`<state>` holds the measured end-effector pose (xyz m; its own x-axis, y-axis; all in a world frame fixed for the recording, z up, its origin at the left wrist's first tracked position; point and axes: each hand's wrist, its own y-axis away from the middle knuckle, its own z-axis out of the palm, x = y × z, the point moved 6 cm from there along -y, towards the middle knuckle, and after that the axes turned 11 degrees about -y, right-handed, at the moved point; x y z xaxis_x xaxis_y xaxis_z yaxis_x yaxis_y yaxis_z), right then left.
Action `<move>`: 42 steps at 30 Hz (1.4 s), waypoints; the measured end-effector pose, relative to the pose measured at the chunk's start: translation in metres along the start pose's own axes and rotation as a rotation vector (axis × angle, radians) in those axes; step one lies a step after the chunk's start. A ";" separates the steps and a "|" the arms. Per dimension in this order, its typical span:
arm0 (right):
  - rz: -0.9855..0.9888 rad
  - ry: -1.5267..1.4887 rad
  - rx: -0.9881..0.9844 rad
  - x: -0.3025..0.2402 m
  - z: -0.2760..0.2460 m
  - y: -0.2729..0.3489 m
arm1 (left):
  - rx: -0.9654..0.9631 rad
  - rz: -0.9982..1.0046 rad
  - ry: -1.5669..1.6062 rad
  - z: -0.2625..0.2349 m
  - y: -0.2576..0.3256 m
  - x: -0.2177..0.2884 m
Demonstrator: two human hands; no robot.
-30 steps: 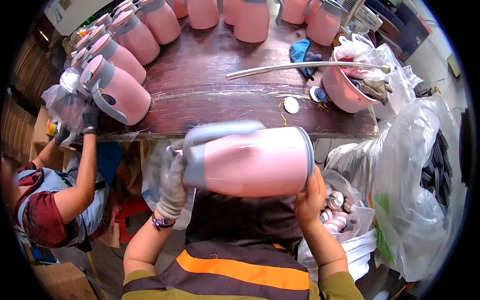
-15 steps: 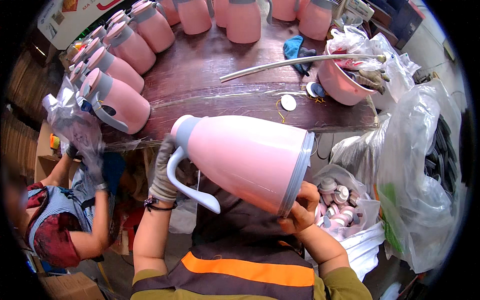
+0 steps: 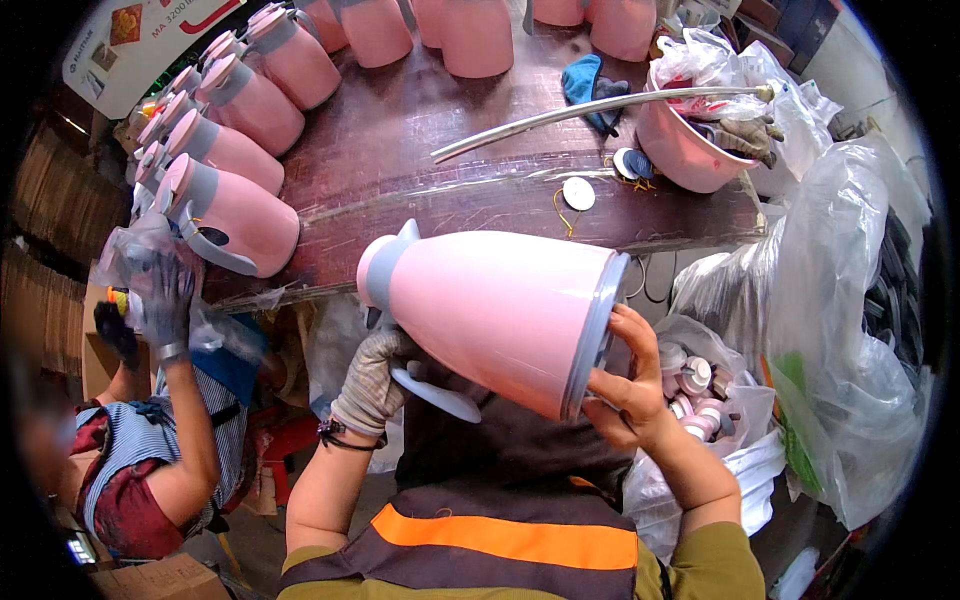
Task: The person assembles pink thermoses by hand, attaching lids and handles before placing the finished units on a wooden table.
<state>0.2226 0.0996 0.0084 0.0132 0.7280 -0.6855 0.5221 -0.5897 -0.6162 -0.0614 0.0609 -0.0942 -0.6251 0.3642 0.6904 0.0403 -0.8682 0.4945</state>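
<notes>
A pink thermos jug [image 3: 490, 310] with a grey neck and spout lies on its side in front of me, its base pointing right. My left hand [image 3: 372, 385], in a pale knitted glove, is closed round the jug's grey handle [image 3: 440, 396]; part of the fingers is hidden behind the jug. My bare right hand [image 3: 632, 388] grips the grey base rim [image 3: 594, 340], with the fingers over its end and the thumb low on the edge.
Several pink jugs [image 3: 240, 215] stand along the table's [image 3: 400, 150] left and far sides. A curved metal tube [image 3: 600, 108] leans on a pink basin [image 3: 690, 155]. White tags [image 3: 578, 194] lie nearby. A bag of lids [image 3: 700, 400] stands at right. A co-worker [image 3: 170, 440] handles plastic at left.
The jug has rolled about its length, so its handle now points down and its spout up. My left hand has shifted right onto the handle, and my right fingers have moved over the base.
</notes>
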 end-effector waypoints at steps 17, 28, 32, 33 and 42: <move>0.968 -0.570 0.313 0.145 0.033 0.045 | -0.408 0.539 -0.009 0.055 0.053 0.070; 0.378 0.683 0.186 0.231 0.000 -0.050 | 0.127 0.681 -0.643 0.116 0.024 0.079; 0.360 0.677 0.113 0.217 0.006 -0.053 | 0.023 0.582 -0.658 0.116 0.008 0.076; 0.385 0.661 0.103 0.222 0.005 -0.055 | 0.016 0.631 -0.638 0.118 0.007 0.075; 0.513 0.505 0.169 0.229 0.003 -0.074 | -0.076 0.585 -0.358 0.086 -0.012 0.058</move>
<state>0.1843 0.3083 -0.1044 0.6323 0.3948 -0.6666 0.2068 -0.9152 -0.3459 -0.0311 0.1216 -0.0143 -0.2211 -0.0944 0.9707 0.2296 -0.9724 -0.0423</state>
